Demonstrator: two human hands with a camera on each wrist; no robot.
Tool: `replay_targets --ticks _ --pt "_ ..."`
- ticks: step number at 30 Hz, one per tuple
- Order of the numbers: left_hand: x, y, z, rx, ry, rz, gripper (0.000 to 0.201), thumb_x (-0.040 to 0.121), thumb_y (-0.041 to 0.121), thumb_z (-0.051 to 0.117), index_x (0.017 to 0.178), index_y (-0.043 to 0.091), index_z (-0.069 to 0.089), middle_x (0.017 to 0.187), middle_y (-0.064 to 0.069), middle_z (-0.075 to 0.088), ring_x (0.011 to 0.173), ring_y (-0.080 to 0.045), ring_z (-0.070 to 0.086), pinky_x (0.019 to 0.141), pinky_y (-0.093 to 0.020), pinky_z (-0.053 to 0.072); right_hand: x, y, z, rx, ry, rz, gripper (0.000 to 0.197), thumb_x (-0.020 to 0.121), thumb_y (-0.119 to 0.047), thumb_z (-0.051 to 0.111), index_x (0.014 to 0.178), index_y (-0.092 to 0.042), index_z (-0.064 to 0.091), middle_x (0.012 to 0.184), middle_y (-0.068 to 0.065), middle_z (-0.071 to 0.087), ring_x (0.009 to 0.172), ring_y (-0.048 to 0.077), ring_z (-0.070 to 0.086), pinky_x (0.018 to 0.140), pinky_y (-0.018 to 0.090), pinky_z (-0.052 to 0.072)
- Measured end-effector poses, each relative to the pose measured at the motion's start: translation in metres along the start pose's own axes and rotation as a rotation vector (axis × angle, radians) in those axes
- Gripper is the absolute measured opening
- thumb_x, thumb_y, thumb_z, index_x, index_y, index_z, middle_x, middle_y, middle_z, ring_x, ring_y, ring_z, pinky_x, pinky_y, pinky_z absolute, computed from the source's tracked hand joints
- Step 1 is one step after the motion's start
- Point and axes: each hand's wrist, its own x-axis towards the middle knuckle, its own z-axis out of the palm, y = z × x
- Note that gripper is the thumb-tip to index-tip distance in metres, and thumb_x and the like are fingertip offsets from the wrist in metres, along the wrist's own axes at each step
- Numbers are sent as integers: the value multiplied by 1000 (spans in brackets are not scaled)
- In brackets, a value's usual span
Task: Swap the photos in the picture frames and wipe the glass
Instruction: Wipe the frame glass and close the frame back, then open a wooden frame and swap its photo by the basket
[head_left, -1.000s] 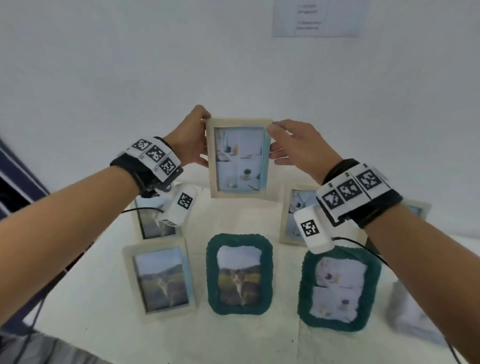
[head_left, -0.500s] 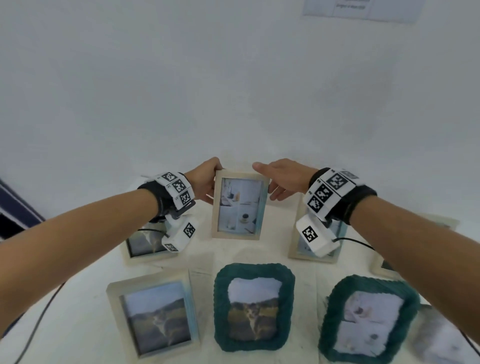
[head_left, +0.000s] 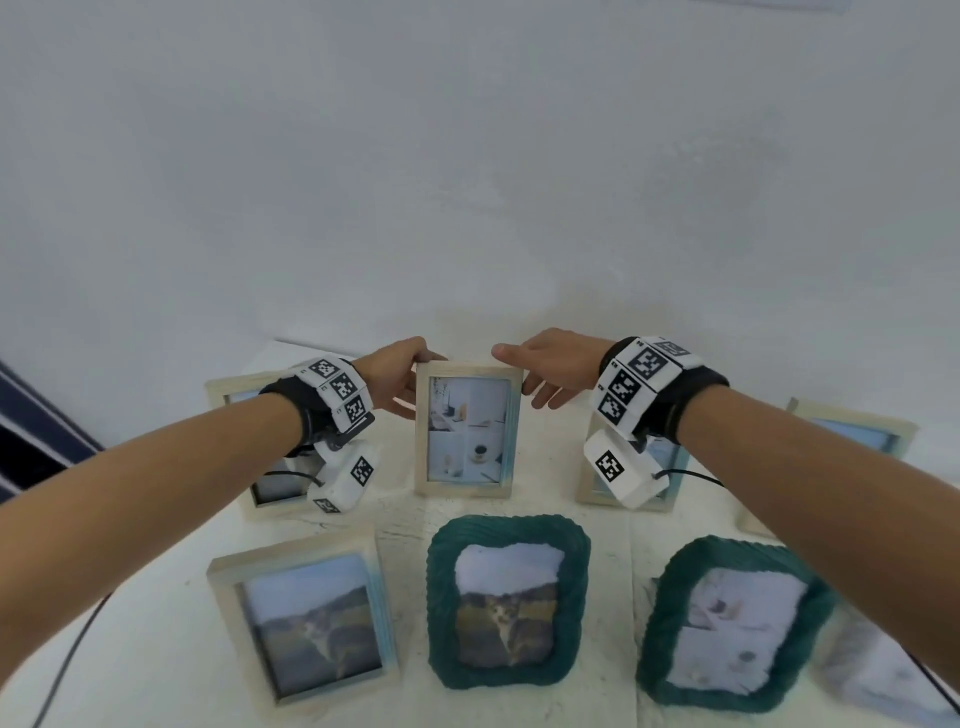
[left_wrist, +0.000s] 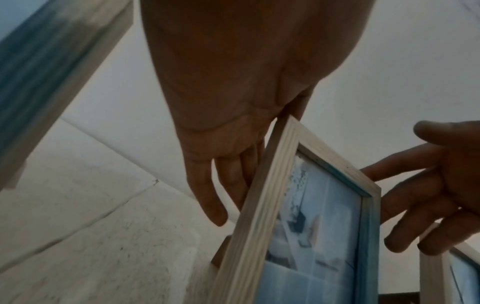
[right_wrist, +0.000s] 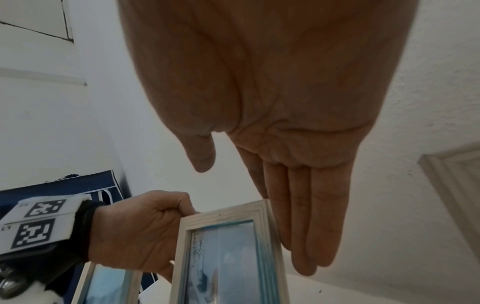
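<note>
Fingers of my left hand (head_left: 397, 375) curl round the upper left corner of the pale wooden frame (head_left: 466, 429), thumb on its top edge and the other fingers (left_wrist: 207, 197) reaching down behind its left side. Beside the frame's upper right corner, my right hand (head_left: 553, 365) is flat and relaxed, its fingers (right_wrist: 309, 224) straight and pressed together just behind the right edge; whether they touch the wood I cannot tell. That frame stands upright in the middle of the head view on the white table (head_left: 156, 649), showing a bluish-white photo. Lower in the view stand another wooden frame (head_left: 306, 616) and two green frames (head_left: 509, 603) (head_left: 727, 623); further wooden frames stand behind my wrists.
</note>
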Motion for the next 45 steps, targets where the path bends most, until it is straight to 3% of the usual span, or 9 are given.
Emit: replay_targets --ticks 4,8,13,18,23,26,29,35,45 --pt "-5 16 -3 148 127 88 40 101 27 38 137 13 50 113 -8 60 98 -23 57 94 -41 44 -8 5 -10 -48 34 -28 68 96 -59 37 141 -9 42 120 13 61 99 27 67 91 42 55" --pt "-17 41 -1 550 295 426 37 102 29 44 135 15 52 136 -6 55 123 -21 51 104 -36 40 -19 15 -38 -4 155 -57 67 96 -59 38 140 -9 44 117 11 62 98 25 66 90 42 55" --pt "-39 82 45 514 352 762 23 97 19 50 110 17 69 100 2 70 87 -12 64 68 -12 42 -36 43 -75 65 338 -1 66 97 -56 40 140 -5 43 117 14 62 98 28 65 88 43 56" --pt "-34 103 115 654 115 667 24 97 20 50 114 11 65 93 -4 72 73 -10 68 54 -14 52 -50 82 -89 65 431 114 62 99 -51 40 130 2 50 118 20 61 103 33 63 92 48 53" --pt "-9 99 163 887 9 389 21 97 18 55 112 3 57 110 -20 66 94 -31 70 75 -45 61 -57 117 -86 40 408 246 69 99 -51 40 129 10 50 104 25 63 93 42 65 93 51 51" --pt "2 101 174 999 27 353 23 96 11 54 75 11 44 103 -17 60 102 -36 68 86 -49 58 -55 129 -83 97 339 295 65 99 -49 42 130 6 50 107 24 67 91 38 68 93 47 53" --pt "8 103 180 1082 -1 329 1 93 8 60 92 7 59 100 -14 69 99 -31 70 90 -43 57 -53 135 -79 215 321 291 55 98 -44 48 125 3 53 108 23 67 100 35 68 92 45 54" --pt "9 107 178 1055 -9 365 21 91 11 63 108 0 71 94 -15 75 88 -25 74 84 -39 59 -59 135 -79 217 343 205 58 98 -41 47 122 11 55 108 28 67 96 37 67 94 48 52" --pt "-56 150 165 576 152 708 27 100 24 54 118 4 57 107 -14 63 92 -23 65 80 -41 60 -135 139 -105 599 719 -183 17 95 -20 56 94 -8 67 92 12 69 79 22 66 82 39 56"
